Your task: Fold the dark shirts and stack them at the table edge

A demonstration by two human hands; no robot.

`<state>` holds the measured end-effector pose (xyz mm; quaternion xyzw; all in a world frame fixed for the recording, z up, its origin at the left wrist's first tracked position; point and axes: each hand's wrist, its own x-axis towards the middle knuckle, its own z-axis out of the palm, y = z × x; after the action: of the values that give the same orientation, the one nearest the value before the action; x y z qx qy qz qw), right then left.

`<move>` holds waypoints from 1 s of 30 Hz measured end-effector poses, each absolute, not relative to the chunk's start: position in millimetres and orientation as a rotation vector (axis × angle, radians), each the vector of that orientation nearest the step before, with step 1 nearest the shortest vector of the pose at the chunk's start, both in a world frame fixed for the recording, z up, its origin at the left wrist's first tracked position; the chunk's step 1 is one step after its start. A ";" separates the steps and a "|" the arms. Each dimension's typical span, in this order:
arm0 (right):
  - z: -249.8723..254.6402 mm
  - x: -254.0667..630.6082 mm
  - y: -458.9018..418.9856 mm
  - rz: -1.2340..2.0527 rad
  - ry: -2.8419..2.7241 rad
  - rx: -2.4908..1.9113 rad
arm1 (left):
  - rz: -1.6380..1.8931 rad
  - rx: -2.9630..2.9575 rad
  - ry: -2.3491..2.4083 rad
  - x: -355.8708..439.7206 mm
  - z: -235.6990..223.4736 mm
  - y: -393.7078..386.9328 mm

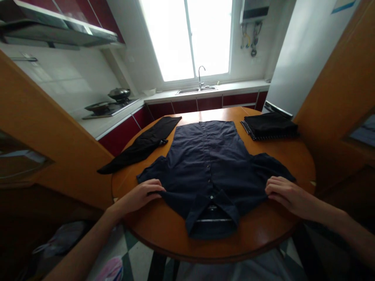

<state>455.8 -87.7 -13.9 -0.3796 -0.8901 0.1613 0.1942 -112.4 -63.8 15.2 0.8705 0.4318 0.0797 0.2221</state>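
Note:
A dark navy short-sleeved shirt lies spread flat, buttons up, on a round wooden table, with its collar toward me. My left hand pinches the shirt's fabric at the left shoulder, just below the left sleeve. At the right shoulder, by the right sleeve, my right hand has its fingers curled onto the cloth.
A long black garment lies at the table's back left, hanging over the edge. A folded black stack sits at the back right. Behind are a kitchen counter with a sink and a stove with pans. Wooden door panels flank both sides.

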 end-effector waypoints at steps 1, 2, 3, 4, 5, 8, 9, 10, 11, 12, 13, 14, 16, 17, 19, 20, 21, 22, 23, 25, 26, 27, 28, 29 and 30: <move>-9.1 458.2 -89.1 0.502 -2.525 -1.070 | 0.156 2.386 1.160 -111.5 22.9 -64.7; -4.8 459.1 -88.3 0.534 -2.549 -1.069 | 0.108 2.374 1.132 -109.0 31.1 -63.5; -1.3 457.9 -84.6 0.538 -2.560 -1.066 | 0.094 2.374 1.117 -104.1 38.8 -59.9; 1.1 453.6 -77.6 0.513 -2.554 -1.067 | 0.119 2.389 1.120 -96.2 45.0 -53.8; 2.3 445.7 -67.5 0.467 -2.528 -1.073 | 0.174 2.417 1.131 -84.6 48.9 -45.1; -3.3 398.7 -22.2 0.276 -2.401 -1.145 | 0.400 2.558 1.182 -27.7 41.7 -7.1; -7.8 377.4 -4.4 0.230 -2.387 -1.181 | 0.429 2.595 1.182 -3.7 33.3 8.5; -13.2 355.3 13.6 0.186 -2.396 -1.215 | 0.435 2.637 1.179 20.4 23.0 25.0; -19.0 334.4 31.6 0.149 -2.422 -1.234 | 0.403 2.683 1.179 42.6 11.8 42.1; -24.7 316.5 49.1 0.116 -2.469 -1.236 | 0.358 2.713 1.219 61.2 0.7 59.6; -30.2 303.2 66.1 0.105 -2.523 -1.239 | 0.284 2.711 1.281 74.3 -9.3 77.0; -34.9 295.7 82.7 0.131 -2.578 -1.253 | 0.201 2.677 1.359 80.9 -17.4 94.0; -41.7 299.0 114.9 0.222 -2.635 -1.356 | 0.087 2.604 1.520 74.0 -26.2 125.8; -43.5 308.4 130.5 0.266 -2.632 -1.435 | 0.051 2.560 1.622 62.5 -27.0 140.1; -44.4 333.4 160.4 0.294 -2.554 -1.643 | 0.016 2.453 1.849 33.0 -23.7 165.1; -43.7 344.5 174.2 0.280 -2.490 -1.758 | 0.011 2.401 1.934 20.2 -21.1 175.7; -42.5 351.5 186.8 0.257 -2.422 -1.860 | 0.011 2.362 1.996 11.6 -18.9 185.3; -41.2 353.1 197.9 0.225 -2.359 -1.935 | 0.015 2.345 2.026 8.8 -17.6 193.8; -40.1 348.6 207.3 0.190 -2.317 -1.963 | 0.022 2.354 2.022 12.2 -17.6 201.4; -39.6 323.6 221.0 0.150 -2.324 -1.881 | 0.037 2.429 1.941 34.8 -22.2 215.1; -40.7 306.6 225.7 0.147 -2.363 -1.792 | 0.042 2.480 1.873 50.2 -26.1 221.7; -42.6 289.6 229.7 0.174 -2.423 -1.705 | 0.041 2.518 1.809 65.2 -30.6 228.4; -45.3 275.2 233.6 0.187 -2.464 -1.651 | 0.038 2.545 1.756 77.2 -35.0 235.5; -48.2 265.3 238.2 0.202 -2.497 -1.607 | 0.037 2.563 1.716 84.3 -38.8 243.1; -51.0 261.3 244.1 0.212 -2.514 -1.586 | 0.044 2.568 1.698 85.4 -41.5 251.2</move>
<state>261.3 244.1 -51.0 -0.5305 -0.8409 0.0708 0.0806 85.4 251.2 -41.5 0.8336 0.5513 0.0142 0.0314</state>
